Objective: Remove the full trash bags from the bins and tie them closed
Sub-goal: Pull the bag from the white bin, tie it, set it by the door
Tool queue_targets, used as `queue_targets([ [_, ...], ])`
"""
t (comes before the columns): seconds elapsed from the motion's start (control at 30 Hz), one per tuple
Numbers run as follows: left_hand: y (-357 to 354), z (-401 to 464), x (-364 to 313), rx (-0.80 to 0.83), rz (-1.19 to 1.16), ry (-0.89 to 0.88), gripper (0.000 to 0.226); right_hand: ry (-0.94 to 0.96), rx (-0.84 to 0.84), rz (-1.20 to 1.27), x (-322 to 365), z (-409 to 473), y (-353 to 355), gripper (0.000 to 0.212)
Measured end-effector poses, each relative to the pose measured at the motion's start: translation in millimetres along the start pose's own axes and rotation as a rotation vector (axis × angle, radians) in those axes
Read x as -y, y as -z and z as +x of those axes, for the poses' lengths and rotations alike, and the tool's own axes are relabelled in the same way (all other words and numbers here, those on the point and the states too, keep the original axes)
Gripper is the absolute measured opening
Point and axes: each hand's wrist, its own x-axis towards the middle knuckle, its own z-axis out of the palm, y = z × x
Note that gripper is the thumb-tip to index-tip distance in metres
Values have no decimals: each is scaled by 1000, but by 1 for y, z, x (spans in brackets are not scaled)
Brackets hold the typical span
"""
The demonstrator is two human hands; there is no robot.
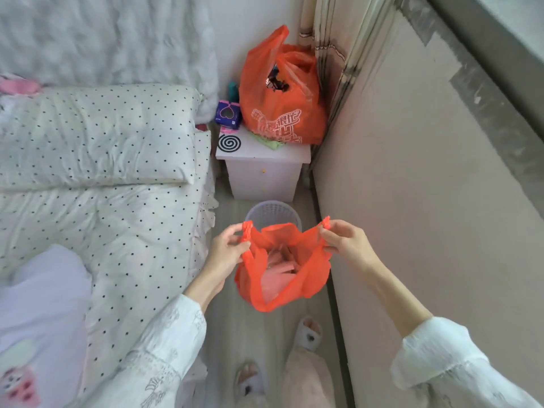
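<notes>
Head | 2 hands pinching 1 trash bag | 1 bin

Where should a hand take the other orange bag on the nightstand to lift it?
By the tall handle loop standing up at the top left of the printed orange bag, coming down from above. The bag sits upright on the nightstand with its mouth open, and wall and curtain close off its right side.

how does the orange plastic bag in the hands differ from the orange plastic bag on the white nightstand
The orange plastic bag in the hands hangs in the air, its handles pinched by the left hand and right hand; the orange plastic bag on the white nightstand rests untouched. The held one looks plain, the other carries white print. Both are open.
</notes>
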Motion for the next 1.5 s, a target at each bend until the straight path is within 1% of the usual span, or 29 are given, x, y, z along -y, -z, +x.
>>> queue_targets([
  [0.17,-2,-33,47,-25,40,69,33,-55,-26,-52,-53,-33,-9,16],
  [0.27,-4,-47,80,-52,51,97,30,-13,-69,-270,-89,-38,-9,16],
  [0.37,-10,-58,118,-89,72,90,29,17,-68,-464,-126,-44,-7,19],
  [0.5,-18,-61,177,-161,135,94,19,67,-30,-548,-176,-51,-6,18],
  [0.6,-23,-60,217,-170,166,67,16,66,-20,-531,-209,-49,-8,19],
  [0.7,-25,-42,256,-163,195,24,23,93,-50,-469,-239,-35,-16,20],
  [0.77,-29,-19,278,-147,216,-39,20,127,-85,-428,-260,-15,-23,21],
  [0.87,-38,12,313,-152,335,-173,7,136,-140,-395,-299,15,-36,22],
  [0.93,-42,31,337,-145,331,-245,10,166,-175,-360,-325,36,-42,20],
  [1.07,-44,78,374,-83,313,-326,13,238,-202,-303,-363,82,-56,19],
  [1.17,-49,114,393,-55,242,-403,17,339,-228,-237,-382,118,-65,18],
  [1.23,-54,134,400,-29,106,-450,21,432,-235,-161,-391,137,-70,13],
  [1.3,-58,152,404,-23,-7,-515,19,531,-234,-73,-399,152,-73,11],
  [1.37,-60,169,410,-39,-74,-584,16,605,-229,-52,-410,167,-75,11],
  [1.4,-61,177,413,-38,-103,-610,17,616,-227,-59,-417,173,-76,14],
  [1.43,-61,185,417,-36,-127,-636,21,626,-223,-68,-426,178,-77,22],
  [1.5,-62,198,424,-30,-147,-684,29,684,-162,-96,-445,180,-76,53],
])
